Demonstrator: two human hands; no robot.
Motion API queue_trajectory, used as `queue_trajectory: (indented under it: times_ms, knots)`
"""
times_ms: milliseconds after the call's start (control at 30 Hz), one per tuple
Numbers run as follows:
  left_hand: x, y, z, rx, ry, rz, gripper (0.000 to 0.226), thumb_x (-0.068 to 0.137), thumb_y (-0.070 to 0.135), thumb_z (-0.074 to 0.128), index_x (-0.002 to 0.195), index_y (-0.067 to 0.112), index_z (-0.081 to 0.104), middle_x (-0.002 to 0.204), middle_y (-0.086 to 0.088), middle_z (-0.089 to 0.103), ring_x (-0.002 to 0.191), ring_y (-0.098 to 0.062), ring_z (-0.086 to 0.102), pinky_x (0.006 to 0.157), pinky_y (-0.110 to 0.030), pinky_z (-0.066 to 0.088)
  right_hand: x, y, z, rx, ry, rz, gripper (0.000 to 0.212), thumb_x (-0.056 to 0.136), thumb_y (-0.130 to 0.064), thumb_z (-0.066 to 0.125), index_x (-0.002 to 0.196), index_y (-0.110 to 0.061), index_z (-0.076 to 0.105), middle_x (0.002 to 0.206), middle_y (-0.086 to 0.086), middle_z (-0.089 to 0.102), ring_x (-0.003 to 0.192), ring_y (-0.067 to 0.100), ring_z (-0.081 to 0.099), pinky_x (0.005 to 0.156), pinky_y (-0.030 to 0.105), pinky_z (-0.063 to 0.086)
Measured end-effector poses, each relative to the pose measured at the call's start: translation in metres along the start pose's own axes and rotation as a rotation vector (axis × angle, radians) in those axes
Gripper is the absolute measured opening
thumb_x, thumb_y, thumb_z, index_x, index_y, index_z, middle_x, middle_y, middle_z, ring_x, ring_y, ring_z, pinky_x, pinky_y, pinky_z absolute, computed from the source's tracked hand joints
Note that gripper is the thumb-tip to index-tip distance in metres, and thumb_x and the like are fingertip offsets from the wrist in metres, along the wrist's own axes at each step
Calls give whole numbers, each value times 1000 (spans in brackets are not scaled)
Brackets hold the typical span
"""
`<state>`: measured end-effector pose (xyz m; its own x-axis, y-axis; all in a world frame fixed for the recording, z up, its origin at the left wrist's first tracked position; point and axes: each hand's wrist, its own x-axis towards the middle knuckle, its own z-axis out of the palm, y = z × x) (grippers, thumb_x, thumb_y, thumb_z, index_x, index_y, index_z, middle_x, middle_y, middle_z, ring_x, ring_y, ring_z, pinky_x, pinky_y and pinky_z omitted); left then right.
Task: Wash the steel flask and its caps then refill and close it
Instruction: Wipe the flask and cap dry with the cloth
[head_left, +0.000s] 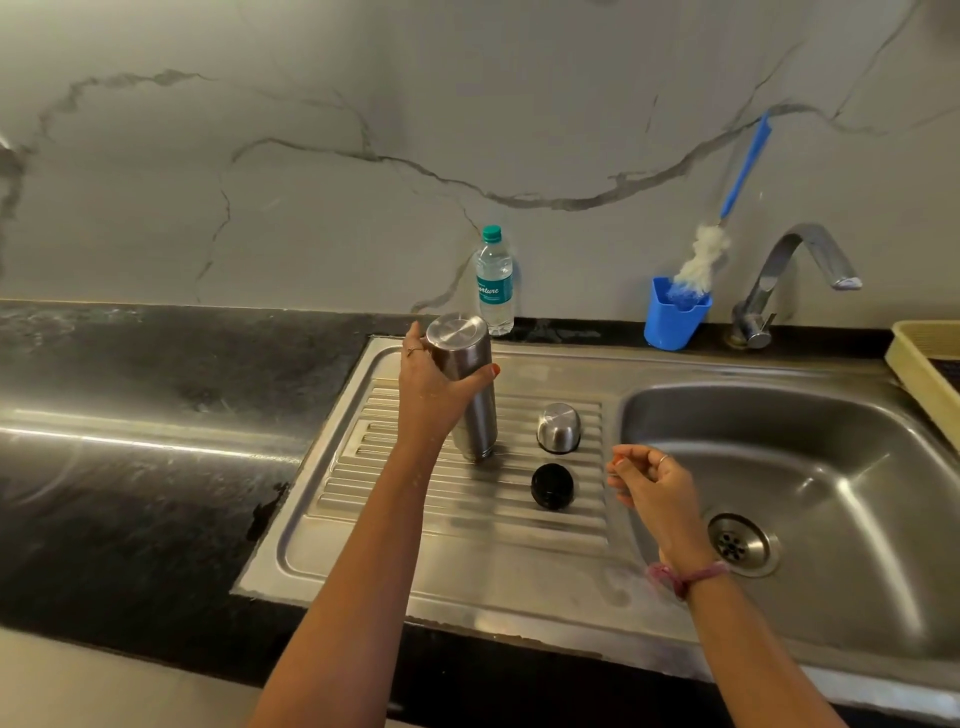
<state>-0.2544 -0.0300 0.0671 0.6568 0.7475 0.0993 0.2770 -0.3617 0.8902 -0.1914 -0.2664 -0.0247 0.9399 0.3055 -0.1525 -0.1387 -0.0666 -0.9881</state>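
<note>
The steel flask (467, 395) stands upside down on the ribbed drainboard (415, 540), its flat base facing up. My left hand (434, 387) grips its upper part, thumb on the right side. To its right on the ribs sits the steel cup cap (559, 427), mouth down. The black inner cap (552, 486) lies just in front of it. My right hand (652, 486) hovers over the edge between drainboard and sink basin (831, 467), fingers loosely curled and holding nothing. A plastic water bottle (495, 283) with a green lid stands at the wall behind the flask.
A blue holder (672, 319) with a blue-handled bottle brush (727, 208) stands behind the basin, beside the steel tap (789, 280). The drain (737, 543) is in the basin floor. A beige tray (924, 358) sits at the right edge. Black countertop (130, 415) lies to the left.
</note>
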Motion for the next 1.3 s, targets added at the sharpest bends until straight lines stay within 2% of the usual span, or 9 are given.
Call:
queue_trajectory:
  times_ms: [200, 367, 500, 633, 800, 900, 1033, 1133, 1300]
  knots:
    - [2, -4, 2, -23, 62, 7, 87, 70, 27, 89, 141, 16, 42, 135, -4, 56, 121, -19, 53, 99, -31, 47, 1, 3, -2, 6, 18, 3, 11, 93, -10, 58, 100, -15, 65, 91, 6, 71, 83, 16, 68, 66, 18, 54]
    - [-1, 7, 2, -70, 105, 65, 83, 67, 22, 91, 136, 13, 47, 131, -4, 59, 108, -10, 52, 89, -22, 46, 1, 9, -11, -9, 39, 10, 12, 93, -10, 58, 97, -19, 66, 91, 8, 71, 86, 20, 68, 78, 31, 56]
    - [-4, 33, 0, -92, 123, 157, 81, 67, 25, 91, 135, 14, 48, 123, 4, 58, 108, -9, 53, 82, -12, 41, 0, 12, -20, 12, 60, 41, 14, 93, -9, 58, 96, -20, 65, 90, 6, 71, 85, 19, 67, 73, 25, 54]
    - [-6, 65, 3, -148, 79, 215, 82, 68, 26, 90, 137, 16, 46, 125, 6, 56, 111, -9, 51, 92, -22, 45, 3, 14, -32, 28, 82, 64, 13, 92, -9, 59, 97, -20, 65, 90, 4, 71, 84, 17, 68, 72, 25, 54]
    - [-14, 88, 31, -241, -42, 210, 81, 67, 30, 91, 136, 20, 49, 131, 4, 59, 117, -12, 56, 93, -26, 50, 7, 16, -60, 31, 131, 60, 12, 92, -8, 60, 95, -18, 66, 87, 2, 71, 81, 15, 68, 69, 25, 53]
    - [-24, 97, 59, -377, -121, 122, 72, 65, 25, 92, 127, 22, 56, 118, 5, 67, 108, -12, 65, 95, -37, 55, 15, 19, -88, 36, 162, 72, 12, 92, -7, 60, 94, -17, 66, 85, 4, 72, 79, 16, 68, 67, 25, 52]
    - [-41, 103, 107, -570, -161, -46, 72, 54, 30, 93, 117, 17, 62, 109, 1, 71, 105, -17, 68, 90, -39, 57, 26, 23, -137, 50, 219, 119, 10, 91, -8, 60, 98, -12, 66, 85, 7, 71, 76, 16, 67, 65, 26, 50]
    - [-61, 101, 148, -699, -175, -213, 59, 69, 17, 87, 121, 12, 62, 106, 0, 70, 103, -18, 68, 87, -34, 57, 28, 17, -178, 31, 251, 113, 11, 92, -4, 58, 97, -9, 66, 81, 8, 69, 73, 17, 64, 66, 27, 50]
    - [-94, 98, 207, -837, -203, -473, 42, 77, 11, 80, 114, 16, 61, 111, -5, 67, 103, -17, 65, 84, -32, 56, 34, 12, -242, -15, 296, 103, 14, 93, -12, 57, 96, -22, 65, 92, 6, 71, 83, 16, 68, 70, 27, 51]
